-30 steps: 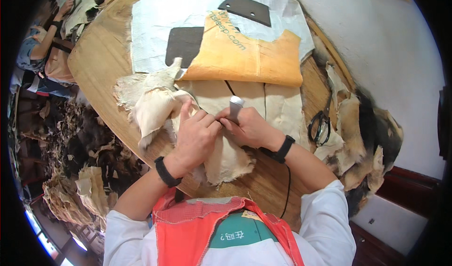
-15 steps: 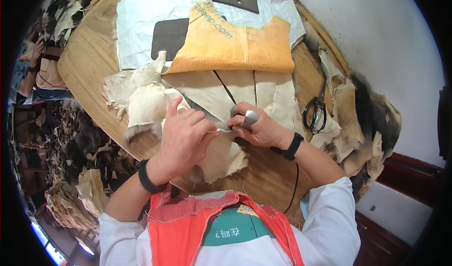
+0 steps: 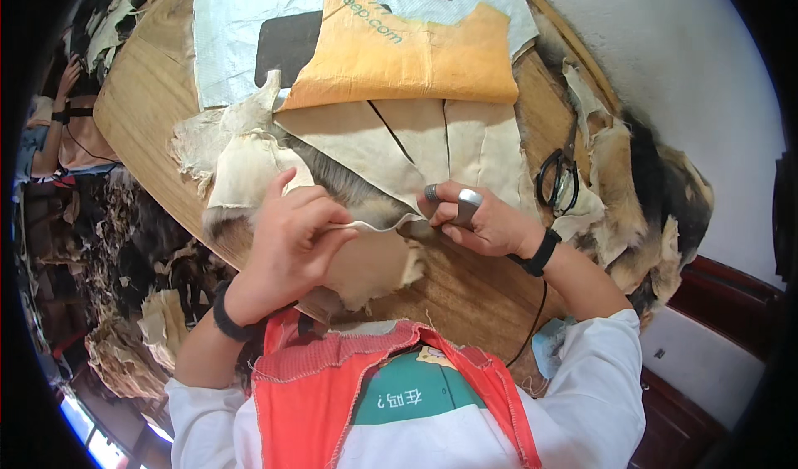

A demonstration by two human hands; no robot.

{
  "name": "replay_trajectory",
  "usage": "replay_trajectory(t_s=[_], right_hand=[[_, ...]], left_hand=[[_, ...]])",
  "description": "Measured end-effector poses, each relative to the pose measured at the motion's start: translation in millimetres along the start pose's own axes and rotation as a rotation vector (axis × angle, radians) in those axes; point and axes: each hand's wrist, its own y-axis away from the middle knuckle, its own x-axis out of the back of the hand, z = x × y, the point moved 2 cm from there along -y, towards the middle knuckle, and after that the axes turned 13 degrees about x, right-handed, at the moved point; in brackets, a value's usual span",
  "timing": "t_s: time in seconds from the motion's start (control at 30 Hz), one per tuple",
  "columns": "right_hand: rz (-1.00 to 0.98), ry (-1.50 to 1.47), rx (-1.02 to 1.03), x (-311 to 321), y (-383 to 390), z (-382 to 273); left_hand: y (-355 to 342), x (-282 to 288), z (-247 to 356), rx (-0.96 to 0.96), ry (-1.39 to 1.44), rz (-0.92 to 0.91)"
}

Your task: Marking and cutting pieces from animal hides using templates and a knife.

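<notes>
Between my hands stretches the edge of a pale fur pelt (image 3: 370, 265), leather side showing and fur along its seam. My left hand (image 3: 295, 236) pinches that edge between thumb and fingers, its index finger raised. At the other end of the stretch, my right hand (image 3: 486, 220) grips the pelt edge with bent fingers. It wears a ribbed ring thimble (image 3: 431, 193) and a wide silver metal band (image 3: 470, 201); whether a needle is in its fingers cannot be made out. Beyond lie pale hide panels (image 3: 357, 132) with dark fur showing between them.
An orange paper pattern (image 3: 407, 66) covers the far panels, over a white woven sheet (image 3: 229, 58) with dark flat plates (image 3: 287, 45). Black-handled scissors (image 3: 559, 178) lie right on the wooden table (image 3: 145, 108), beside fur scraps (image 3: 619, 186). Another person's arm (image 3: 56, 128) shows far left.
My hands have moved apart, the left one leftward and the right one slightly rightward. The pelt edge between them is now drawn out longer. The view has shifted a little.
</notes>
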Motion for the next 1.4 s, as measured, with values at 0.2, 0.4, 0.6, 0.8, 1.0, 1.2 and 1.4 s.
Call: replay_trajectory(t_s=[0.2,0.4,0.6,0.8,1.0,1.2,1.4], right_hand=[[0.166,-0.081,-0.007,-16,1,-18],[0.562,0.318,-0.743,-48,54,-68],[0.645,0.611,-0.803,-98,100,-64],[0.686,0.785,-0.683,-96,85,-86],[0.92,0.621,-0.276,-98,-35,-73],[0.689,-0.368,-0.587,-110,2,-47],[0.812,-0.106,-0.72,-122,-7,-50]], left_hand=[[4,-13,-7,0.036,0.107,0.051],[-14,60,-36,-0.029,-0.073,0.094],[-50,51,-68,-0.308,-0.355,-0.164],[-62,67,-69,-0.27,-0.37,-0.221],[-77,75,-103,-0.042,-0.14,-0.486],[-35,115,-86,-0.073,-0.302,-0.458],[-37,105,-94,-0.288,-0.693,-0.164]])
